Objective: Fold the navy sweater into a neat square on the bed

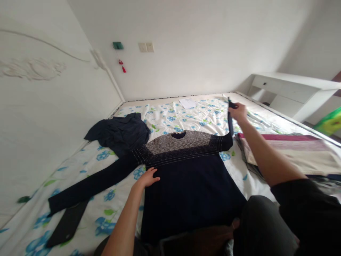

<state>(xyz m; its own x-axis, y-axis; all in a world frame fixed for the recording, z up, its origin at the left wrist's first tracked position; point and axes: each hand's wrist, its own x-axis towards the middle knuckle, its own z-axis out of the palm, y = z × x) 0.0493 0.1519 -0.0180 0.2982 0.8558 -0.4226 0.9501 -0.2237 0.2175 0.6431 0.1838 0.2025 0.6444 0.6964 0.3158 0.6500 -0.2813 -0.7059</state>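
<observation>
A dark navy sweater with a speckled grey yoke lies spread on the bed, its neck opening pointing away from me. My right hand is closed on the end of one sleeve and holds it up off the sheet, so that the sleeve bends upward. The other sleeve stretches out flat to the left. My left hand rests on the sweater's left edge below the armpit, fingers laid out and not gripping. Partly under the left cuff is a flat black object, perhaps a phone.
A crumpled dark garment lies at the back left. Folded clothes are stacked on the right. Beneath everything is a floral sheet. White paper lies near the wall, and a white cabinet stands beyond the bed's right edge.
</observation>
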